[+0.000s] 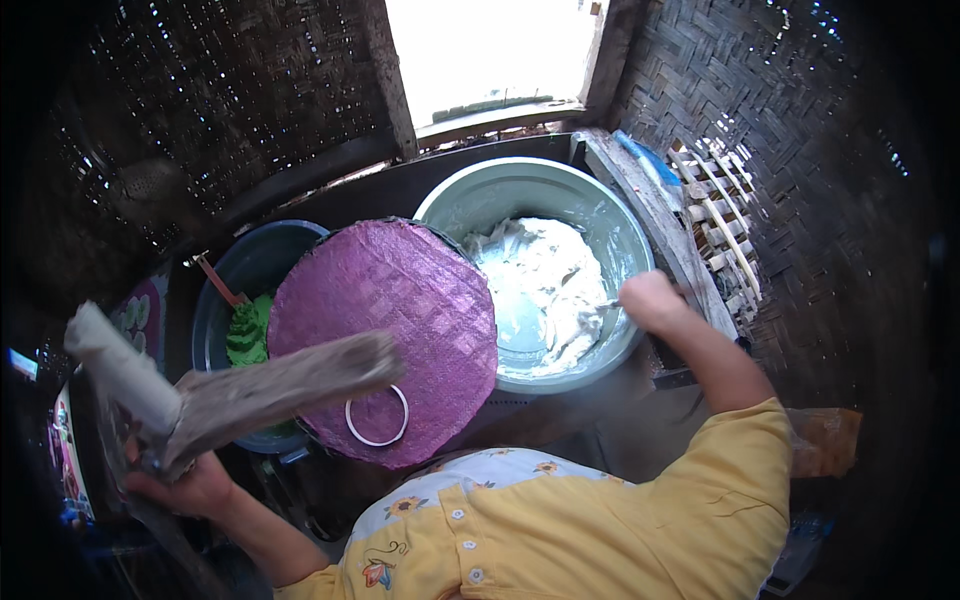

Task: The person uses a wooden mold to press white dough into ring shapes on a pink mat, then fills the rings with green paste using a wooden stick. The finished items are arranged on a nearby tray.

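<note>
Pale green basin (530, 190): right of centre, its far rim towards the window opening; holds the white mass.
Purple woven disc (385, 290): left of the basin, overlapping its rim.
Blue tub (262, 258): left of the disc and partly under it; contains a green mass (248, 330).
Wooden tool (265, 395): near left, raised, blurred; 1 white-coated cylinder (120, 365) projects from it.
White mass (550, 275): soft, heaped along the basin's right half.
Left hand (195, 485): gripping the wooden tool from below.
Right hand (652, 302): closed around a utensil (610, 304) at the basin's right rim.
White ring (378, 444): on the disc's near part.
Step in hand: apparently working the white mass with the utensil.
Next move: probably calls for a firm right grip, with the wooden tool held steady.
</note>
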`<action>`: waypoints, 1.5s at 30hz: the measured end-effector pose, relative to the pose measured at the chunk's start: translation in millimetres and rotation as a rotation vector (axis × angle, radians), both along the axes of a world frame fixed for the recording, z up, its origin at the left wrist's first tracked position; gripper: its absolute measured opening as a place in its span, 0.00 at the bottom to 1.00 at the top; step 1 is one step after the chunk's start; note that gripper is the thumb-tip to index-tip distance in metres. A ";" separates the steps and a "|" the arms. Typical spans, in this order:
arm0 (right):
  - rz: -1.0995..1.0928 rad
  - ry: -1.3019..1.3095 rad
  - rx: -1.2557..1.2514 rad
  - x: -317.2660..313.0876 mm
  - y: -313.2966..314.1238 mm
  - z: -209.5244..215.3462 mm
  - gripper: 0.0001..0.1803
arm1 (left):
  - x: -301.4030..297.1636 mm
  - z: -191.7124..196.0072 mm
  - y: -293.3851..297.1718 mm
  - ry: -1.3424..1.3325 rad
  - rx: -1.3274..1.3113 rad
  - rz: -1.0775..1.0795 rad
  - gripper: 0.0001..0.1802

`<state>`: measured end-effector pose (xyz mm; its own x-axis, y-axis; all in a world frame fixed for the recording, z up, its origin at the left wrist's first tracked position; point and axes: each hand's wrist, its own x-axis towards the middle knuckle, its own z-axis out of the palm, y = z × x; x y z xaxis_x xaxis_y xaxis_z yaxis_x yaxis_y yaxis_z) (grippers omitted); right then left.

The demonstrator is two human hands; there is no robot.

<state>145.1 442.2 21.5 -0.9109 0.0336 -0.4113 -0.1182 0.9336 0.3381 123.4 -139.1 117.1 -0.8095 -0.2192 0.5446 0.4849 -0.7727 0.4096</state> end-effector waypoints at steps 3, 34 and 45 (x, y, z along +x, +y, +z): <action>0.058 -0.056 0.018 -11.1 19.2 28.1 0.06 | 19.9 -4.9 -26.1 0.007 -0.019 0.018 0.20; -0.030 -0.348 -0.398 -19.1 -5.1 -69.7 0.15 | 67.6 -16.3 -73.6 -0.004 -0.072 0.009 0.18; -0.255 -0.288 -0.760 -5.7 10.6 28.6 0.21 | 77.2 12.7 -62.2 0.015 -0.356 0.290 0.15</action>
<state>139.4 452.8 50.1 -0.7690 -0.1553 -0.6201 0.1414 0.9047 -0.4019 200.5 -201.3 129.8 -0.7339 -0.2329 0.6381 0.6682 -0.4164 0.6166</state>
